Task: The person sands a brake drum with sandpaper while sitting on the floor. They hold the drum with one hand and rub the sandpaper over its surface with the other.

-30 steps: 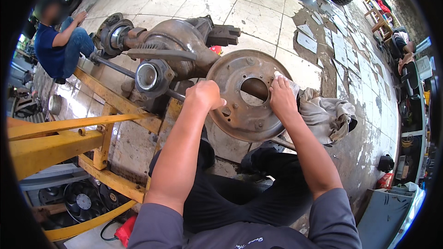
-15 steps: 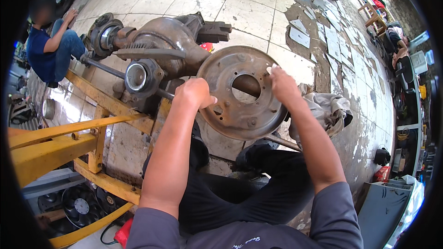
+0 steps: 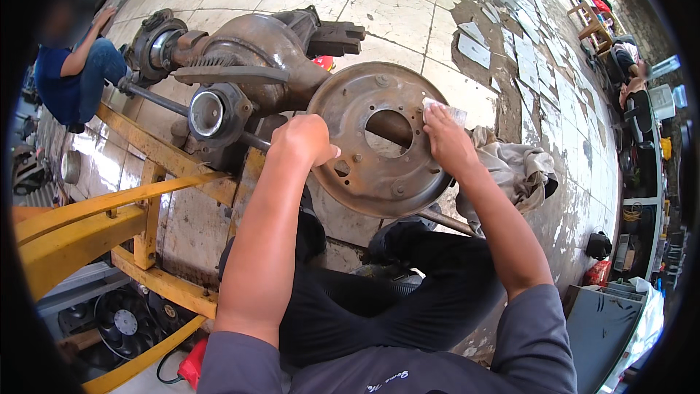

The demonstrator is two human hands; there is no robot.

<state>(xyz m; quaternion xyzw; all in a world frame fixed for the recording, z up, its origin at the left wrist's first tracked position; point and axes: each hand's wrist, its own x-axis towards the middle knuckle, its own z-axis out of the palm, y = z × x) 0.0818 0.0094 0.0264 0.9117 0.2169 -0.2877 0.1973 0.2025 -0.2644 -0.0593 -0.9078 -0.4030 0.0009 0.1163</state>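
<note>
A round, rust-brown brake backing plate (image 3: 357, 186) with a large centre hole stands tilted in front of me. My left hand (image 3: 302, 140) is closed on its left rim, thumb over the near face. On the upper right of the face, my right hand (image 3: 448, 142) presses a pale sheet (image 3: 457, 114) that looks like sandpaper, fingers laid flat over it. Behind the plate is a greasy axle housing (image 3: 251, 44). A hub (image 3: 212, 114) with a bright bore sits left of my left hand, and a long axle shaft (image 3: 157, 98) lies beside it.
Yellow steel frame bars (image 3: 80, 230) rise at my left, above a black fan (image 3: 125, 322). A grey-beige cloth (image 3: 514, 175) lies right of the plate. A co-worker (image 3: 73, 76) squats at far left. Broken tiles (image 3: 474, 51) litter the floor; a grey cabinet (image 3: 601, 328) stands lower right.
My right hand has shifted slightly down over the plate's face, its fingers flatter, and more of the pale sheet shows. My left hand keeps its hold on the rim.
</note>
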